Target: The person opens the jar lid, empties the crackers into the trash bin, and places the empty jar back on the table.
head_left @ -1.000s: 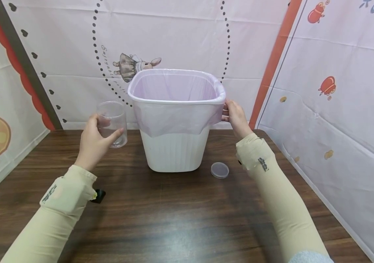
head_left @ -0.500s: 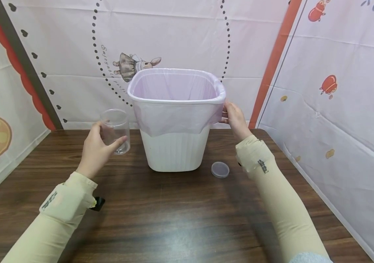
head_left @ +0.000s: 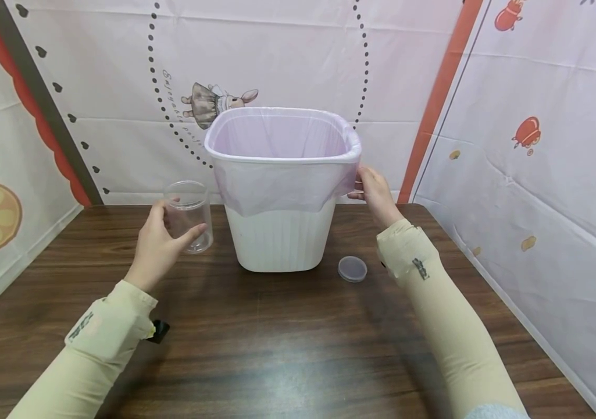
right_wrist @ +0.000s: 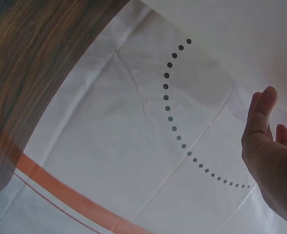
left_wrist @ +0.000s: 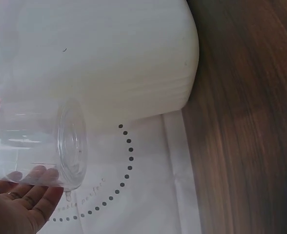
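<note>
My left hand (head_left: 157, 244) grips a clear plastic jar (head_left: 196, 212) around its side, thumb at the front and fingers behind. The jar is upright and see-through, with no lid on it. In the left wrist view, a gap separates the jar's base from the table. Just right of it stands a white trash bin (head_left: 277, 244), lined with a thin lilac bag (head_left: 277, 180) folded over the rim. My right hand (head_left: 377, 195) is at the bin's upper right side, its fingertips against the bag. In the right wrist view those fingers (right_wrist: 260, 109) look fairly straight.
A round clear lid (head_left: 352, 269) lies on the dark wooden table (head_left: 256, 349), right of the bin's base. Behind the bin hangs a printed white cloth (head_left: 298, 58); a similar cloth (head_left: 528, 203) borders the table on the right.
My left hand has lowered the jar and moved it slightly right, toward the bin. The right hand stays at the bin's side; bin and lid have not moved.
</note>
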Motion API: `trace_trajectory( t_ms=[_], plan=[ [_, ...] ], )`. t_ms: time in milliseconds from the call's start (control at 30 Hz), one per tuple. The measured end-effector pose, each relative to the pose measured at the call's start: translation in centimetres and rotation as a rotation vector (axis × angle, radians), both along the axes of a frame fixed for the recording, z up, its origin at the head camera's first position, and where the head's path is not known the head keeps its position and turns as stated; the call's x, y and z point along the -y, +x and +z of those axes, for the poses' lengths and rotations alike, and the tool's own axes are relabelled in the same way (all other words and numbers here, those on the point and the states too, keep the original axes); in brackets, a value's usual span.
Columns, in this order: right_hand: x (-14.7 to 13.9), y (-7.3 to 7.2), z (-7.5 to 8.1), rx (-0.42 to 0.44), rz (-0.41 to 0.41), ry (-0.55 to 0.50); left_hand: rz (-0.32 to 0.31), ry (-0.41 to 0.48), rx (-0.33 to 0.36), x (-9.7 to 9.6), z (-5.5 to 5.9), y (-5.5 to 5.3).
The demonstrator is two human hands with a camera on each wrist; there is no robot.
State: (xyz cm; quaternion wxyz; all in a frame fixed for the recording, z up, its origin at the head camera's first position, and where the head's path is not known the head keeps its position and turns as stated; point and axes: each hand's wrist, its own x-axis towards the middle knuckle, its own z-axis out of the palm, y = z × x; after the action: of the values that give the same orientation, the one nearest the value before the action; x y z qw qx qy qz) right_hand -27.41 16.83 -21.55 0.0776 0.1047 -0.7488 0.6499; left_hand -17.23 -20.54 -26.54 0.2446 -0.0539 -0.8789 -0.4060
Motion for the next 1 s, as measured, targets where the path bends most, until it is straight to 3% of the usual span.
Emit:
trace_trajectory(
  t_ms=[500, 767, 1000],
  plan=[
    [-0.8, 1.2, -2.7, 0.019, 0.057, 0.073, -0.028, 0.025, 0.054, -1.0, -2.0, 0.3],
    [-1.5, 1.7, -4.4, -0.04, 0.065, 0.195, -0.055, 0.034, 0.036, -1.5, -2.4, 0.7],
    [-1.5, 2.1, -5.5, -0.054, 0.079, 0.193, -0.07, 0.018, 0.018, -1.7, -2.9, 0.8]
  ],
)
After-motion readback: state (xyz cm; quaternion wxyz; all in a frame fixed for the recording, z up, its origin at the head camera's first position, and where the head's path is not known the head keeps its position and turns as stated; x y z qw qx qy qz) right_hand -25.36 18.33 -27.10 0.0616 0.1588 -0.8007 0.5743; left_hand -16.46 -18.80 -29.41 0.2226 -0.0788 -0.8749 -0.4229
